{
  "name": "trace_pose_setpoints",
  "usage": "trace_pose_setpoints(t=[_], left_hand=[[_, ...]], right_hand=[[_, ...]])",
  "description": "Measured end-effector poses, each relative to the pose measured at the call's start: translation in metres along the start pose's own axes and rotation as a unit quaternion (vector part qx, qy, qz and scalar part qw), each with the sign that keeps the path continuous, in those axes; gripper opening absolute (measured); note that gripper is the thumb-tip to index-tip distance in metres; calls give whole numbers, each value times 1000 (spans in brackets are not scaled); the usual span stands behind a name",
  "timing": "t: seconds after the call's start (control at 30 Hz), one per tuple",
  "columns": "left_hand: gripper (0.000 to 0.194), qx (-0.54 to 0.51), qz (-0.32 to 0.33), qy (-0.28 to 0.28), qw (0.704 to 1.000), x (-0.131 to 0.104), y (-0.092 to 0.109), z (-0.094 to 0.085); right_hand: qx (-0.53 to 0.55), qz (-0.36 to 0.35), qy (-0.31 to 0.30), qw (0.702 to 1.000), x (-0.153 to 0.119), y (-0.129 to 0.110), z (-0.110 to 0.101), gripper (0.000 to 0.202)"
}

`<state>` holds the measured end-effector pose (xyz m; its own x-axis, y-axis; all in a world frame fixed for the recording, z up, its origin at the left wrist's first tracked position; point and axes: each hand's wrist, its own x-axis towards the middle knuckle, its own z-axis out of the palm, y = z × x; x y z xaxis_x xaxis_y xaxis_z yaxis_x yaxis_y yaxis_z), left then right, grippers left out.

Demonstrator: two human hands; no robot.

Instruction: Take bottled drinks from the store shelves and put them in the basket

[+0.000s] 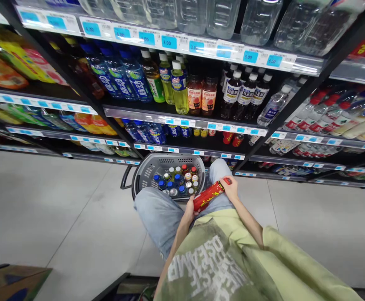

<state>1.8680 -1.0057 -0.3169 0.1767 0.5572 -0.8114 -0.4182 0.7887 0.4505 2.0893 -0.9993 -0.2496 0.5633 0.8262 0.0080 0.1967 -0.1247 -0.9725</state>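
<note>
A long red drink bottle (208, 197) with yellow lettering lies tilted across my lap, held between both hands. My left hand (191, 209) is wrapped round its lower left end. Around the upper right end, my right hand (230, 189) has its fingers closed. Just beyond my knees, a grey shopping basket (141, 170) stands on the floor against the shelf. Inside it are several upright bottles (178, 179) with blue, red, white and green caps.
Shelves of bottled drinks (179, 83) rise ahead, with price strips (170, 42) along their edges. Snack bags (16, 62) fill the shelf on the left. A cardboard box (16, 280) sits at the lower left on the pale tiled floor (66, 200).
</note>
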Motion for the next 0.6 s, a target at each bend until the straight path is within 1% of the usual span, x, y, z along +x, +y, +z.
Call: trace_pose_setpoints(t=[0.07, 0.13, 0.23, 0.33, 0.43, 0.6], left_hand=[[32, -3, 19, 20, 1000, -1, 2, 2], [30, -16, 50, 27, 998, -3, 5, 5], [27, -41, 97, 19, 994, -8, 9, 9], [28, -72, 131, -1, 989, -13, 13, 10], [32, -92, 152, -15, 984, -17, 15, 11], [41, -72, 167, -13, 983, -21, 15, 11]], right_hand=[[3, 4, -4, 1000, 0, 1, -2, 40], [8, 2, -9, 1000, 0, 2, -3, 40], [16, 0, -17, 1000, 1, 3, -3, 36], [21, 3, -23, 1000, 1, 3, -3, 35], [21, 5, -28, 999, 1, 2, -2, 35], [13, -2, -29, 999, 2, 5, -2, 35]])
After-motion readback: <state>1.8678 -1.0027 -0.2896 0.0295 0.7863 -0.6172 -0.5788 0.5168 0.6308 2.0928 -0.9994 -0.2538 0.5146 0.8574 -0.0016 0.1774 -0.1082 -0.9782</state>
